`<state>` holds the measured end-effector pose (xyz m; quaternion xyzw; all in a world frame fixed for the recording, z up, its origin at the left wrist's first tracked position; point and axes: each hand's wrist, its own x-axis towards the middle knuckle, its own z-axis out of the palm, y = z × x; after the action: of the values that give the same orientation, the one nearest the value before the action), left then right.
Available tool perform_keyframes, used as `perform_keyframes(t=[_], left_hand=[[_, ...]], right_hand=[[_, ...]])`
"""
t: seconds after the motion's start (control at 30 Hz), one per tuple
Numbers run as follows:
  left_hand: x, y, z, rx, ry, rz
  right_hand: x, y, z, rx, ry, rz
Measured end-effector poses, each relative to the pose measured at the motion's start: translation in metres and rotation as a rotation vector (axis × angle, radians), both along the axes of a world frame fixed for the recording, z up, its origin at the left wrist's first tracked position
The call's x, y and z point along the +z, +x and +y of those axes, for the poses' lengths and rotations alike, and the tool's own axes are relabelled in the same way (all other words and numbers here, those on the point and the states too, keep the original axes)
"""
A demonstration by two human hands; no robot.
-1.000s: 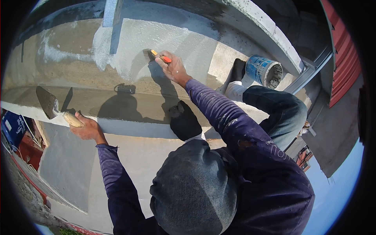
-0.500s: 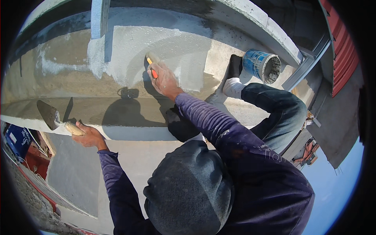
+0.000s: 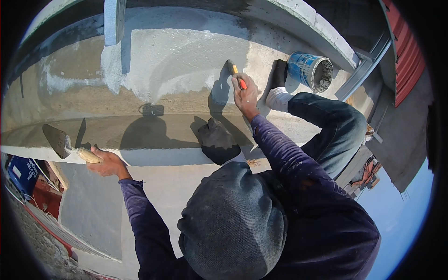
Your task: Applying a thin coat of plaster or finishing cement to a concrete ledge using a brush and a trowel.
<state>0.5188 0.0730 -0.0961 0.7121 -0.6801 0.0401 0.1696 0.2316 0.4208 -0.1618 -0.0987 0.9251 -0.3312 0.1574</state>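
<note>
Brush (image 3: 235, 69) and trowel (image 3: 59, 142) are over a curved gray-brown surface (image 3: 102, 103), part damp, part dry, out in bright sun, with a blue bucket (image 3: 301, 68) farther off and red metal (image 3: 410, 56) past it. The left hand (image 3: 110, 164) is wrapped around the trowel's wooden handle, and the right hand (image 3: 246, 95) is closed on the brush's handle, its tip poking out ahead near the wet patch's (image 3: 186, 52) right edge. That tip is too small to tell if it touches, and the red metal is cut off at the top.
</note>
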Motion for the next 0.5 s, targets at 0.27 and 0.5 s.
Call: perform_keyframes(t=[0.27, 0.5], left_hand=[[-0.008, -0.005, 0.002, -0.007, 0.047, -0.017], [0.000, 0.001, -0.001, 0.029, 0.011, -0.022]], right_hand=[[0.007, 0.056, -0.109, 0.525, -0.200, -0.377], [0.012, -0.007, 0.061, 0.090, 0.153, -0.070]])
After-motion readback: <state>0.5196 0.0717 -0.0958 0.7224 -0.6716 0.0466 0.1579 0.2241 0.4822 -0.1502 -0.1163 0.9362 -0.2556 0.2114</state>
